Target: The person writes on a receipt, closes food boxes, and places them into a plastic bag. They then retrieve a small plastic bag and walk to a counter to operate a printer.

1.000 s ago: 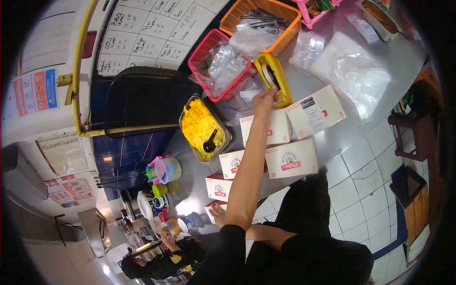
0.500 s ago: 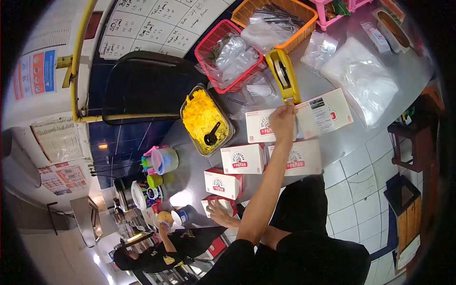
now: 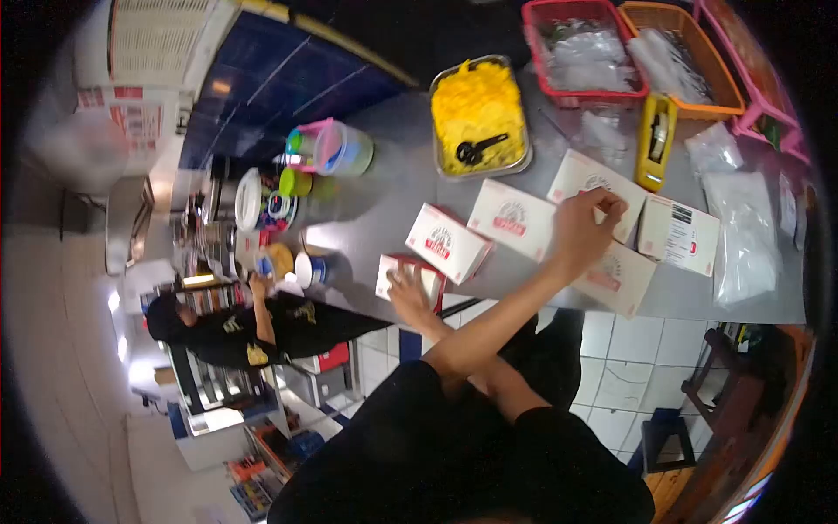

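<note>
My forearms cross over the counter. My left hand [image 3: 587,234] is above the white printed boxes [image 3: 513,220], its fingertips pinched; whatever is between them is too small to make out. A yellow tape dispenser [image 3: 650,148] stands just beyond it. Another box with a dark printed label [image 3: 679,237] lies to its right. My right hand [image 3: 410,295] rests with spread fingers on the end box [image 3: 428,278] of the row, whose sides are red. Between the hands, one more box [image 3: 447,243] sits at an angle.
A metal tray of yellow food [image 3: 478,96] holds a black scoop. Red [image 3: 642,91] and orange baskets [image 3: 729,109] contain plastic packets. Clear bags [image 3: 742,236] lie at right. Tubs [image 3: 353,150] stand at left, where a co-worker in black [image 3: 218,327] handles a container.
My left hand has drawn away from the tape dispenser and is now over the boxes, fingers pinched. My right hand stays on the end box. The camera view has swung.
</note>
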Motion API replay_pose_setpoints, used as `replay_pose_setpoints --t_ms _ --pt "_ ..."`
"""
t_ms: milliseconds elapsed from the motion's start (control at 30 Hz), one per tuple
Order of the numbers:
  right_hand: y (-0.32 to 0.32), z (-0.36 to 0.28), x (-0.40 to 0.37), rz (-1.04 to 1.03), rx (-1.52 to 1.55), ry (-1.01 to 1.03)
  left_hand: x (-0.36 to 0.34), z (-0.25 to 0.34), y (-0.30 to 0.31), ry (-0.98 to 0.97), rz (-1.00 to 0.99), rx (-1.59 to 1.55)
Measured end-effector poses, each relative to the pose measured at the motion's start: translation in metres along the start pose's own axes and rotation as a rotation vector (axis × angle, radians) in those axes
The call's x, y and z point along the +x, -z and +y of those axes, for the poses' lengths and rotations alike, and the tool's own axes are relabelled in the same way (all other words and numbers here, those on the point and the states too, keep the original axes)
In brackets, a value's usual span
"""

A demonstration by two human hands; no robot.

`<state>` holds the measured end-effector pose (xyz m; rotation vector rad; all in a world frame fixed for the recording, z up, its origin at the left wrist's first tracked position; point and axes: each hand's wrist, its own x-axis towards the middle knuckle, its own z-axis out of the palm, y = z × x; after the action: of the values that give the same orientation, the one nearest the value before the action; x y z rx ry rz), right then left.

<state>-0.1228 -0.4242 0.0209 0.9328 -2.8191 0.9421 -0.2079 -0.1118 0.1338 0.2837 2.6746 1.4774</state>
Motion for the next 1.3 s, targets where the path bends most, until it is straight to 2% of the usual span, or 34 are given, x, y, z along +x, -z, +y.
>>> replay_pose_setpoints --t_ms 33,100,133,167,200,233,267,300,333,367,433,467,500,567,633,700,767,833,933,1133,1200,1300 --pt "0.000 0.000 0.001 0.001 -0.004 -0.001 -0.016 0.000 0.032 0.041 -0.060 -0.128" --pt "-0.006 0.000 -0.001 0.041 0.014 0.020 -0.063 -0.034 0.102 0.063 0.026 -0.378" --pt "-0.012 0.000 -0.002 0.082 -0.001 0.030 -0.088 -0.046 0.144 0.145 0.047 -0.252" --pt "0.002 -0.001 -0.005 0.012 0.017 0.041 -0.112 -0.060 0.180 0.083 0.162 -0.253" --pt "-0.051 0.005 0.001 0.216 0.121 0.015 -0.138 -0.087 0.214 -0.040 0.283 0.093" --pt "-0.105 0.013 0.002 0.414 0.224 -0.006 -0.164 -0.136 0.237 -0.016 0.393 -0.099" --pt "-0.067 0.011 -0.004 0.216 0.032 0.047 -0.190 -0.159 0.265 0.145 0.406 -0.207" --pt "-0.022 0.005 -0.008 0.018 -0.157 0.101 -0.211 -0.179 0.285 0.191 0.435 -0.257" --pt "-0.027 0.008 -0.002 0.039 -0.033 0.084 -0.231 -0.199 0.300 0.248 0.457 -0.249" --pt "-0.009 0.004 0.001 -0.077 -0.019 0.065 -0.242 -0.218 0.308 0.251 0.472 -0.271" --pt "-0.004 0.008 -0.001 -0.103 -0.016 0.117 -0.262 -0.246 0.313 0.340 0.552 -0.329" --pt "-0.006 0.009 -0.005 -0.036 0.004 0.148 -0.260 -0.248 0.312 0.259 0.588 -0.322" --pt "-0.007 0.009 -0.007 -0.059 -0.013 0.155 -0.260 -0.257 0.311 0.268 0.600 -0.348" --pt "-0.010 0.008 -0.004 -0.102 -0.099 0.150 -0.263 -0.273 0.312 0.256 0.504 -0.356" --pt "-0.005 0.004 0.000 -0.121 -0.112 0.159 -0.263 -0.289 0.309 0.272 0.492 -0.388" --pt "0.005 -0.001 0.006 -0.199 -0.093 0.080 -0.260 -0.301 0.309 0.273 0.472 -0.417" --pt "0.007 -0.004 0.008 -0.182 -0.109 0.073 -0.257 -0.311 0.305 0.225 0.470 -0.610" --pt "0.013 -0.010 0.011 -0.243 -0.092 0.011 -0.257 -0.322 0.302 0.229 0.460 -0.653" --pt "0.009 -0.010 0.010 -0.196 -0.098 0.002 -0.256 -0.328 0.301 0.258 0.384 -0.607" --pt "0.006 -0.006 0.008 -0.165 -0.159 0.024 -0.246 -0.328 0.293 0.238 0.358 -0.582" --pt "0.005 -0.005 0.007 -0.170 -0.173 0.020 -0.242 -0.316 0.290 0.266 0.520 -0.698" --pt "0.004 -0.005 0.007 -0.167 -0.185 0.023 -0.243 -0.319 0.297 0.313 0.425 -0.615"
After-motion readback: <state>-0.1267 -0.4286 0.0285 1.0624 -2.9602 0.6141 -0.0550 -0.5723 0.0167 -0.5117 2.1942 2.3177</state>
